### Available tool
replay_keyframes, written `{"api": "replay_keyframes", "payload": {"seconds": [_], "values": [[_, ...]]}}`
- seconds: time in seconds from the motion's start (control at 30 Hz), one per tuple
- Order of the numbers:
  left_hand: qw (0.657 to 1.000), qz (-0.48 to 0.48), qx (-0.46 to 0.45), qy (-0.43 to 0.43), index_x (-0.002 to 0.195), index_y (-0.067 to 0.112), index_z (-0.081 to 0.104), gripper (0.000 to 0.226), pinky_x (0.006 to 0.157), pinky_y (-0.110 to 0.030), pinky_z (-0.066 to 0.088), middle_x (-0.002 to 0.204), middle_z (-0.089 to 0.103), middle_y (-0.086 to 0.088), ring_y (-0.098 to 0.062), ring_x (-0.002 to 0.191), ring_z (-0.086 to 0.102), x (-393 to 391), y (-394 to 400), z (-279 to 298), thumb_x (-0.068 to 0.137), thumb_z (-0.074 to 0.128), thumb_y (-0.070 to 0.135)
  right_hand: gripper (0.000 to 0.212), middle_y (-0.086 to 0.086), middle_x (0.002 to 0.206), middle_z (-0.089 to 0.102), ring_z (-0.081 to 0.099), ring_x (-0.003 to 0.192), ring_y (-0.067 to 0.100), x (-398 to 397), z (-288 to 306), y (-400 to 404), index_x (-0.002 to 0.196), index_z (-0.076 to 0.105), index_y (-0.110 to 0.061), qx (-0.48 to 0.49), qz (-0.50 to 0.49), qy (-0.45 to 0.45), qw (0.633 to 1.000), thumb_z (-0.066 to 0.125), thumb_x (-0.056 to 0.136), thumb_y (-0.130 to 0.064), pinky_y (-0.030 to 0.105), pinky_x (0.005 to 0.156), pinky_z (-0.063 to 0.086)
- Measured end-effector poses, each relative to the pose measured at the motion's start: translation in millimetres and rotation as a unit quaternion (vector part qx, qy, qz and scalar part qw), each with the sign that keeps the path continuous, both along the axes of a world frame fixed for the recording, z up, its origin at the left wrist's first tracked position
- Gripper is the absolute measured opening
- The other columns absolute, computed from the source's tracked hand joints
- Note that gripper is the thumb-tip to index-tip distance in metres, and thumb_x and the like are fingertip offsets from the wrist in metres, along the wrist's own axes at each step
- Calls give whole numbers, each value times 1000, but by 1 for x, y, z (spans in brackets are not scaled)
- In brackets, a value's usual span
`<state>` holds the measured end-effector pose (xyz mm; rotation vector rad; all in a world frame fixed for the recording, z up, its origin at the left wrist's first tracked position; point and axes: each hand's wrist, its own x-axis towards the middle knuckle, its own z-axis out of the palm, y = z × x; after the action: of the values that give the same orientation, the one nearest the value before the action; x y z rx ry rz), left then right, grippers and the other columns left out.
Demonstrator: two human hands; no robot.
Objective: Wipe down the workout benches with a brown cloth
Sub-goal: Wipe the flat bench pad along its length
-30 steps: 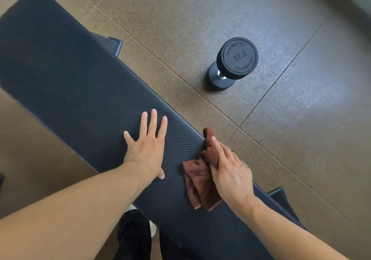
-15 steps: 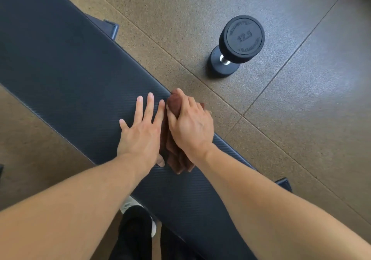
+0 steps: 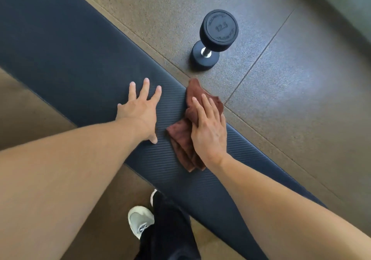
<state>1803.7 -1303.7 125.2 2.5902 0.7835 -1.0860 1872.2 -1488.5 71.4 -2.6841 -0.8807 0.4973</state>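
A: Head camera looks straight down over a dark padded workout bench [image 3: 80,54] that runs diagonally from the upper left to the lower right.

B: Where is the cloth?

A: The brown cloth [image 3: 181,137] lies crumpled on the ribbed bench top, at its far edge, with one corner reaching past that edge over the floor [image 3: 301,119].

B: What holds it?

A: The right hand [image 3: 208,127] lies flat on top of it, fingers straight and close together, pressing it onto the pad. Nothing is curled round the fabric.

B: And the other hand?

A: The left hand [image 3: 140,109] rests palm down on the bench just beside the cloth, fingers spread and straight, grasping nothing. The two hands are apart, with a strip of bare pad between them.

B: Anything else?

A: A black dumbbell [image 3: 214,38] stands on end on the speckled rubber floor beyond the bench, its top face marked 12.5. Below the bench a grey and white shoe [image 3: 139,220] and a dark trouser leg [image 3: 168,229] show.
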Motion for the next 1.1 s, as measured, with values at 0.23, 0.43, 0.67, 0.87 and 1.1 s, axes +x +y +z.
{"api": "replay_keyframes", "payload": {"seconds": [0.23,0.43,0.67,0.87,1.1], "values": [[994,-112,4,-21,153,31,-31,148,121,-63,13,160,-39,-7,-39,150,-27,-104,-88,-5,63,79,73,77,-10,174,4,-10,160,13,-76,11,-134,165,22,-30,-49,-72,29,996,51,97,-6,50,130,6],[995,-100,-5,-27,156,30,-25,144,122,-60,16,162,-34,-8,-39,151,-22,-103,-90,-4,63,76,78,69,-14,173,-1,-16,158,9,-153,19,-165,166,19,-33,-85,-118,58,988,46,105,-14,41,128,-3],[995,-94,-29,-9,155,30,-25,149,121,-61,16,161,-36,-6,-39,150,-26,-97,-84,-8,61,81,74,62,-18,171,-16,-26,156,7,-146,13,-111,164,-2,-39,-67,-152,54,985,30,111,-42,42,129,-6],[992,-113,16,-52,154,31,-27,131,121,-61,18,161,-36,-8,-40,150,-24,-106,-90,-17,77,71,68,63,-10,175,-1,-14,160,15,-71,5,-25,166,12,-30,-36,2,22,999,34,109,-41,43,128,-5],[993,-111,23,-40,159,29,-10,143,121,-60,20,164,-29,-4,-37,151,-24,-104,-90,-19,58,78,79,71,-7,175,4,-8,161,25,-2,8,51,166,16,-33,-74,287,-1,955,43,101,-32,53,128,-1]]}}
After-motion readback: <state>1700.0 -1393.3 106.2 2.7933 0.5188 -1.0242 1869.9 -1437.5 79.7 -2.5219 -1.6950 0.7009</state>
